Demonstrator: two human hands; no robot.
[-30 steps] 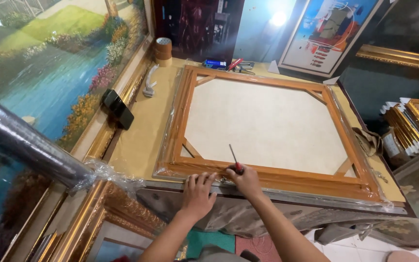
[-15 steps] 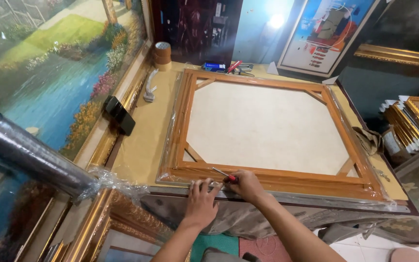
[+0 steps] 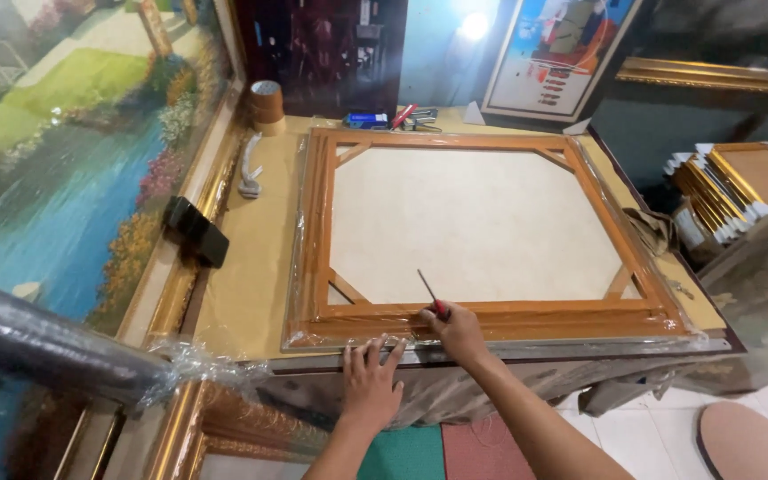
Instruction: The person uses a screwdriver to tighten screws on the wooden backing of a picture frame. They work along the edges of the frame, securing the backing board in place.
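**Frame, wrap, screwdriver: current state**

Wooden frame [image 3: 482, 147]: orange-brown, roughly square, lying flat and back-side up on the bench [image 3: 242, 293]. Pale canvas back fills the centre; diagonal braces cross all four corners. Clear plastic wrap [image 3: 348, 331] covers the frame, wrinkled and glossy along the frame's near rail and bunched at its near-left corner.

Screwdriver [image 3: 428, 292]: thin dark shaft, red handle, tilted with the tip pointing away over the frame's near rail. Right hand [image 3: 457, 331] grips the handle, resting on that rail. Left hand [image 3: 372, 380] lies flat, fingers spread, at the frame's near edge, just left of the right hand.
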